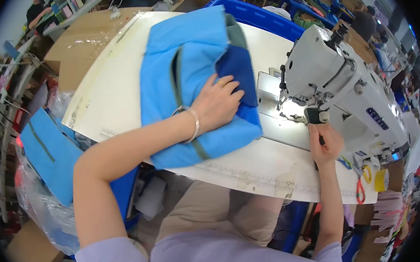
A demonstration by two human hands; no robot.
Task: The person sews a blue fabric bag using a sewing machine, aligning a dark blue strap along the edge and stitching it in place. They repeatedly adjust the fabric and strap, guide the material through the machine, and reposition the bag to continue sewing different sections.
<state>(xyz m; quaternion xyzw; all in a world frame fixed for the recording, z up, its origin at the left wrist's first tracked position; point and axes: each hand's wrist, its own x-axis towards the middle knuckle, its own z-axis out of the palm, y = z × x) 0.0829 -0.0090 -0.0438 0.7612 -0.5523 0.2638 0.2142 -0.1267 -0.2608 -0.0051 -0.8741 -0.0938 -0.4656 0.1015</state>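
Note:
A light blue fabric piece (162, 95) with a dark blue panel (239, 73) and grey-green strips lies folded on the white sewing table, left of the sewing machine (360, 83). My left hand (217, 100) rests palm down on it, fingers apart and reaching onto the dark blue panel. At the machine's lit needle area, my right hand (326, 143) has its fingers curled together just below a small black block (313, 115) beside the presser foot. Whether anything sits in those fingers is hidden.
Red-handled scissors (360, 190) and a yellow tape roll (381, 180) lie at the table's right edge. Behind the table stands a blue plastic bin (259, 14). Another blue fabric piece (49, 150) lies on plastic wrap at left. A person sits far left.

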